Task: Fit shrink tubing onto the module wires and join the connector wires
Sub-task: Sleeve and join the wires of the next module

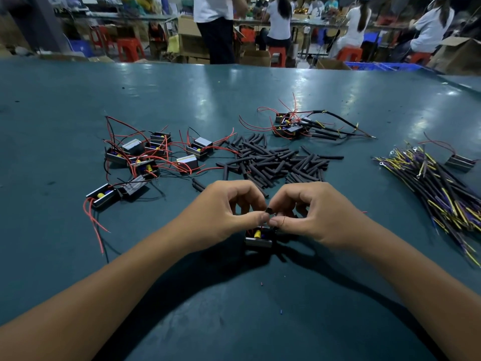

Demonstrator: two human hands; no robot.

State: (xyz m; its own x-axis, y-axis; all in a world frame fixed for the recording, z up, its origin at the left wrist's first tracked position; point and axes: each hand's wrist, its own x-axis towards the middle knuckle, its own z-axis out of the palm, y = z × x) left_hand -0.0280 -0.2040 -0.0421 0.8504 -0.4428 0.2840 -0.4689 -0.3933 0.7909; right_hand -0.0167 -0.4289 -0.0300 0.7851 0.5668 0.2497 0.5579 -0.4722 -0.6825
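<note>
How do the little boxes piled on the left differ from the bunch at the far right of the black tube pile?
The left modules have bare red and black wires, lying loosely scattered. The far modules have black tubing on their wires, joined to long black leads, and lie bunched together. Both are small boxes holding yellow parts.

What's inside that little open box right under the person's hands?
Inside the small module a yellow cylindrical part shows, with something blue beside it and a red wire rising. The left hand and right hand cover the rest, each pinching at the wires above.
</note>
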